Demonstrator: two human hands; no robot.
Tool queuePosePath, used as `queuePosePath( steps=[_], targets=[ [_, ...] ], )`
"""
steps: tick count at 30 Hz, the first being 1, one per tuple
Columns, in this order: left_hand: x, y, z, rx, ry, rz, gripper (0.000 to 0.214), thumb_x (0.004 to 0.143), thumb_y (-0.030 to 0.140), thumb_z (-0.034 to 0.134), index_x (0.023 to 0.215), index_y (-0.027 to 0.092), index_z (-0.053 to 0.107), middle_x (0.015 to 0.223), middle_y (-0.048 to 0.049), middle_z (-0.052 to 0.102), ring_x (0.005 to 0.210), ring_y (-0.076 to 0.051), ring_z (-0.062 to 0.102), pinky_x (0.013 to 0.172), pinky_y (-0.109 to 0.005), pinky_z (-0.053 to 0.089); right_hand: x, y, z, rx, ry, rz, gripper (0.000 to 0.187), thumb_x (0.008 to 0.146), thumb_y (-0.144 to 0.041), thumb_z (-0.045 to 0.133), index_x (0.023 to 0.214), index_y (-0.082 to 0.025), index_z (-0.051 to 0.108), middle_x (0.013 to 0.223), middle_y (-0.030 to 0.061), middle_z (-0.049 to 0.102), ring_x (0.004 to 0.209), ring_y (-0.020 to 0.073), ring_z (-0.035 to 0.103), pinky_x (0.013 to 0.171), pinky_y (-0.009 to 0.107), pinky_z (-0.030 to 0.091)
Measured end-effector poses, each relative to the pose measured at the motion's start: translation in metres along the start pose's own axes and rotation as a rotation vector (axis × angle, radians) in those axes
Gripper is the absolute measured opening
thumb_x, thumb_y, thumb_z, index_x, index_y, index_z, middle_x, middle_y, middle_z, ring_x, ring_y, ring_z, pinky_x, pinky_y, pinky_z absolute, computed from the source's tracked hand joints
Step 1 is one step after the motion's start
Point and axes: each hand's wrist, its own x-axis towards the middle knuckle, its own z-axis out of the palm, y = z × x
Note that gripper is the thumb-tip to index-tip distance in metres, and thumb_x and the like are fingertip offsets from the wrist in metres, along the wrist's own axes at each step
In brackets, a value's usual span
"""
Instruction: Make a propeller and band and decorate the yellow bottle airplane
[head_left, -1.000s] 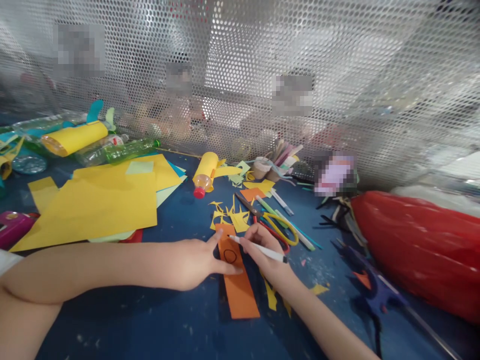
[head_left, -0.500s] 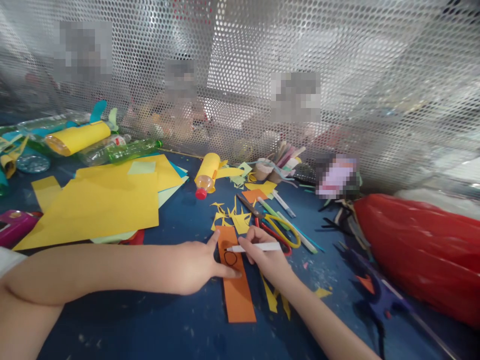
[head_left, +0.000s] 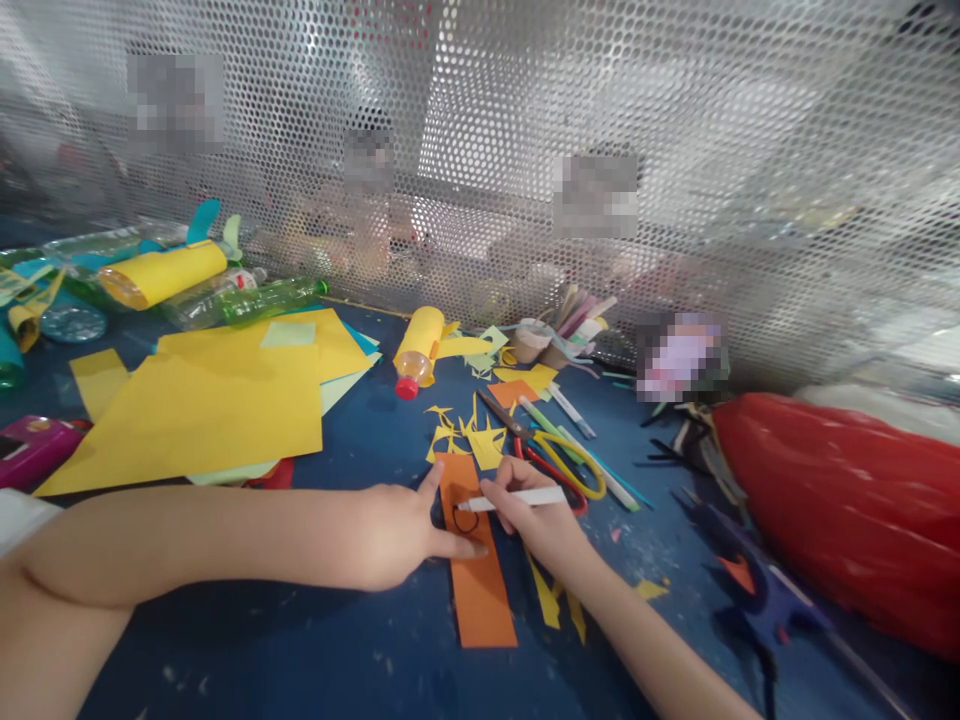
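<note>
An orange paper strip (head_left: 478, 590) lies on the blue table (head_left: 315, 650), with a small black circle drawn near its far end. My left hand (head_left: 397, 535) rests on the table with thumb and forefinger spread, pinning the strip's left edge. My right hand (head_left: 536, 515) is closed on a white marker pen (head_left: 517, 498), whose tip touches the strip at the circle. Scissors with yellow and red handles (head_left: 559, 460) lie just beyond my right hand, among yellow paper scraps (head_left: 469, 435).
Yellow paper sheets (head_left: 195, 405) cover the left. A yellow-wrapped bottle with a red cap (head_left: 416, 350) lies behind the scraps. More bottles (head_left: 247, 300) and a perforated metal screen (head_left: 600, 150) stand at the back. A red plastic bag (head_left: 840, 500) and a blue glue gun (head_left: 757, 590) lie on the right.
The pen has swung from pointing up-left to lying nearly level, its tip staying at the drawn circle. My left hand still holds the strip down.
</note>
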Motion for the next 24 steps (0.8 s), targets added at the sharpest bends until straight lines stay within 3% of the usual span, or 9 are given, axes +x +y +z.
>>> queuePosePath(
  steps=[15,24],
  targets=[
    [0.0004,-0.0011,-0.0004,-0.02,-0.006,0.014,0.06,0.087,0.029,0.047,0.134,0.057,0.024,0.155,-0.0089,0.011,0.071,-0.021,0.065,0.057,-0.032,0.049,0.0034,0.0024,0.0047,-0.059,0.04,-0.025,0.032,0.078,-0.045,0.061,0.064,-0.023,0.042,0.045,-0.0074,0.046,0.042,0.0099,0.039,0.046,0.024,0.031],
    [0.0004,0.001,-0.0002,0.058,0.001,0.004,0.064,0.087,0.025,0.047,0.134,0.059,0.019,0.154,-0.0135,0.011,0.064,-0.019,0.064,0.049,-0.027,0.044,0.0073,0.0085,0.0086,-0.047,0.097,-0.063,0.032,0.078,-0.047,0.063,0.069,-0.023,0.044,0.053,-0.0058,0.05,0.049,0.0119,0.044,0.05,0.025,0.034]
  ],
)
